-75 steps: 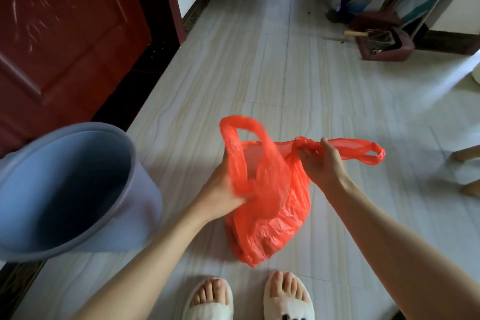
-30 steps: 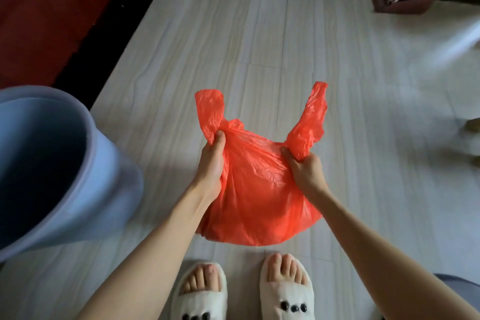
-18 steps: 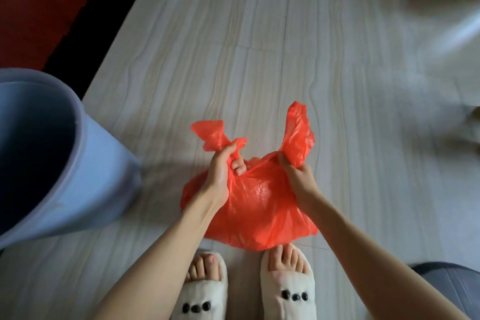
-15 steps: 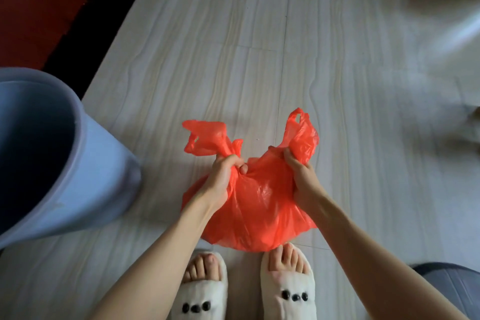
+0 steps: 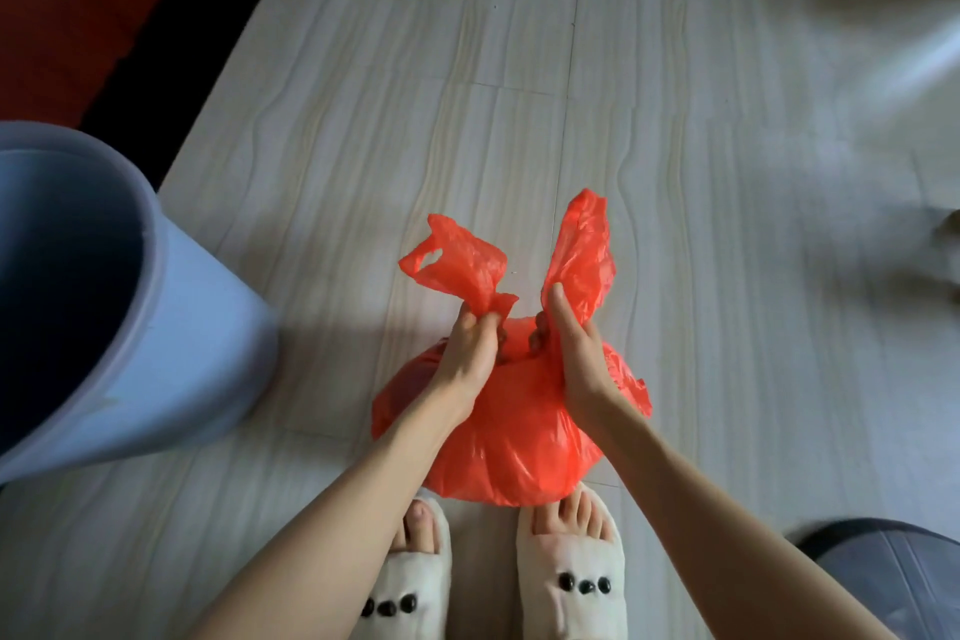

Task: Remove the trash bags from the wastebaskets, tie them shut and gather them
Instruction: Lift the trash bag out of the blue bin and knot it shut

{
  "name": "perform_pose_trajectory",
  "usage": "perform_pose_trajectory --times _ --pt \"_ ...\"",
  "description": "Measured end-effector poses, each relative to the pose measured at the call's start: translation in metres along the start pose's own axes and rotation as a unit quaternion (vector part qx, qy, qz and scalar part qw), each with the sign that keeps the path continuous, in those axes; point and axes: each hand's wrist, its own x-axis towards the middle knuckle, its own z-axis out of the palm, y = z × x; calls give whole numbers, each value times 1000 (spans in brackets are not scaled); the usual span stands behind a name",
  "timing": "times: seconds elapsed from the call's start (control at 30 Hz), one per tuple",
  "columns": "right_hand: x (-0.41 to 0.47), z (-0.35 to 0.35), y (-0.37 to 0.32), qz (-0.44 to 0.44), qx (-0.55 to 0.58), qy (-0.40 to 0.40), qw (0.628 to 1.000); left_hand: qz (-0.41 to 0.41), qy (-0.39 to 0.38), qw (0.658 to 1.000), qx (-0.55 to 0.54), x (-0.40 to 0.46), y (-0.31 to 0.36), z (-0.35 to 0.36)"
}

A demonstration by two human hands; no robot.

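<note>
A person is looking straight down at their own two bare arms, which are reaching forward over a pale, wood-grain tiled floor (image 5: 519, 42). Both hands are working at the top of a red-orange plastic trash bag (image 5: 511, 437), which is bulging round and full just in front of the person's toes; whether it is resting on the floor or hanging just above it cannot be told.

The left hand (image 5: 470, 353) is pinching the base of the bag's left handle loop (image 5: 457, 265) — its fingers are curled tight around the gathered plastic, and the loop is fanning up and to the left above the knuckles. The right hand (image 5: 569, 353) is gripping the base of the right handle loop (image 5: 584, 244) in the same way, thumb pressed along the plastic, with that loop standing up almost vertically. The two hands are sitting close together, nearly touching, over the bunched neck of the bag. Whether the handles are already crossed or knotted between the hands cannot be told, since the fingers are hiding that spot.

To the left, a light blue wastebasket (image 5: 171, 338) is standing on the floor — well apart from the bag, its dark inside showing no liner.

At the bottom of the view, two feet are wearing white open-toed slippers (image 5: 571, 582) with small black beads, the toes just beside the bag's lower edge. A dark red surface (image 5: 67, 0) is filling the upper left corner, and a grey rounded object (image 5: 893, 572) is showing at the lower right edge.
</note>
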Motion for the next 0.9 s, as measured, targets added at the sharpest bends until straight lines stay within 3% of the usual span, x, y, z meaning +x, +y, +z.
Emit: perform_pose_trajectory --times 0.07,0.17,0.37,0.47,0.53,0.63,0.9 --pt "3 -2 1 45 32 -2 998 -60 -44 993 -90 2 4 -2" --pt "4 -5 2 2 58 38 998 -92 -62 985 -130 3 6 -4" --pt "4 -9 5 -47 46 5 998 -2 15 996 87 4 -5 -4" --pt "4 -12 6 -87 -8 -9 996 -7 20 990 139 3 -5 -3" --pt "4 -12 6 -127 -65 -16 990 -14 17 982 190 4 -5 -5" --pt "3 -9 2 -160 -123 -11 979 47 9 965 256 0 1 -9" --pt "1 -6 4 -197 -228 8 953 152 -78 940 296 -14 1 -18"
